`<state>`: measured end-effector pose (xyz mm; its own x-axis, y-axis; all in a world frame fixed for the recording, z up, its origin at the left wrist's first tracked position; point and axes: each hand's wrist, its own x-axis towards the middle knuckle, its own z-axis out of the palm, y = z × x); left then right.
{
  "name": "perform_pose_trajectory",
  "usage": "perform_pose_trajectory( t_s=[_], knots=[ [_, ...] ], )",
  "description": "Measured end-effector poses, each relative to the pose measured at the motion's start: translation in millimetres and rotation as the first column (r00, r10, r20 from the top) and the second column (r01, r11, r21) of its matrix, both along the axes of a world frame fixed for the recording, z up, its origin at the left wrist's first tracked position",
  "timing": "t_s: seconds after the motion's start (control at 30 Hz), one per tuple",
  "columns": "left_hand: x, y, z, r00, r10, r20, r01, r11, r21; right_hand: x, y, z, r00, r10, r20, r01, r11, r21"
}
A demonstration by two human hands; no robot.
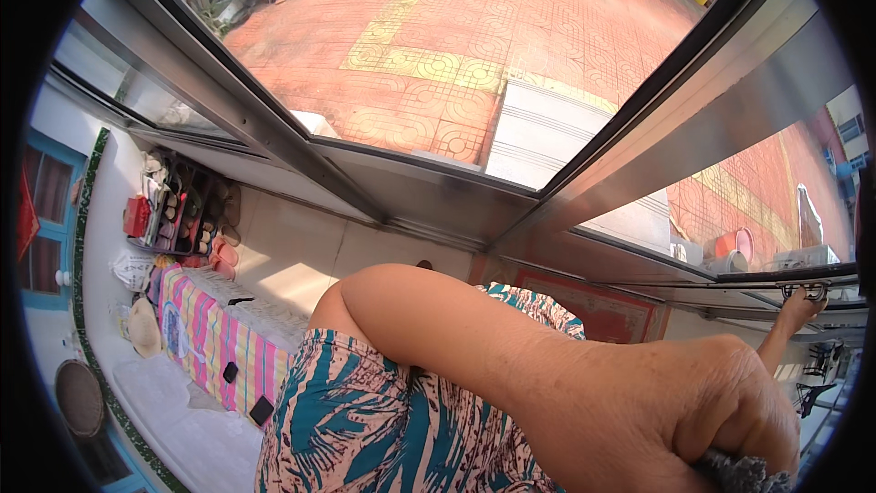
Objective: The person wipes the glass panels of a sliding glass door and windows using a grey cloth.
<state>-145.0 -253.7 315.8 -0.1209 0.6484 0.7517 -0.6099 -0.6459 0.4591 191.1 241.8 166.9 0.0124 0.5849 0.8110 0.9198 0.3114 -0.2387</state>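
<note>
My left forearm reaches across from the left, its elbow bent at the patterned teal and pink clothing [356,402]. At the lower right my left hand [675,411] is closed, fingers curled round a crumpled grey cloth [744,473], which shows only in part below the knuckles. Further off at the right edge, my right hand [801,307] is raised to a metal handle [805,291] on the window frame, with its fingers closed at it. The right forearm is partly hidden behind my left hand. Large glass panes in grey metal frames [438,184] stand before me.
On the left are a shoe rack [187,205], pink slippers [223,256] and a bench with a striped cloth [214,338]; two dark phone-like objects lie on it. A red patterned mat [602,306] lies by the frame. Beyond the glass spreads a red-tiled yard [438,36].
</note>
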Motion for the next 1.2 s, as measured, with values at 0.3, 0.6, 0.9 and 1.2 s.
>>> perform_pose_trajectory(
  t_s=[0.3,0.6,0.9,1.2],
  knots=[
    [-20.9,-8.4,-13.1,0.999,-0.019,-0.046,0.018,0.999,-0.027,11.1,2.3,9.5,0.999,0.042,0.021,-0.043,0.998,0.046],
    [-59.0,-20.7,-34.6,0.984,0.147,-0.097,-0.159,0.979,-0.127,-5.1,-17.7,13.3,0.999,-0.034,-0.025,0.031,0.994,-0.106],
    [-130.5,-52.3,-91.2,0.373,0.928,0.000,-0.810,0.326,-0.487,-13.2,-23.1,1.4,0.999,0.001,-0.034,-0.002,1.000,-0.024],
    [-163.2,-68.1,-76.5,-0.530,0.831,-0.166,-0.833,-0.547,-0.079,5.8,1.6,-17.6,0.988,0.074,-0.135,-0.078,0.997,-0.026]
  ],
)
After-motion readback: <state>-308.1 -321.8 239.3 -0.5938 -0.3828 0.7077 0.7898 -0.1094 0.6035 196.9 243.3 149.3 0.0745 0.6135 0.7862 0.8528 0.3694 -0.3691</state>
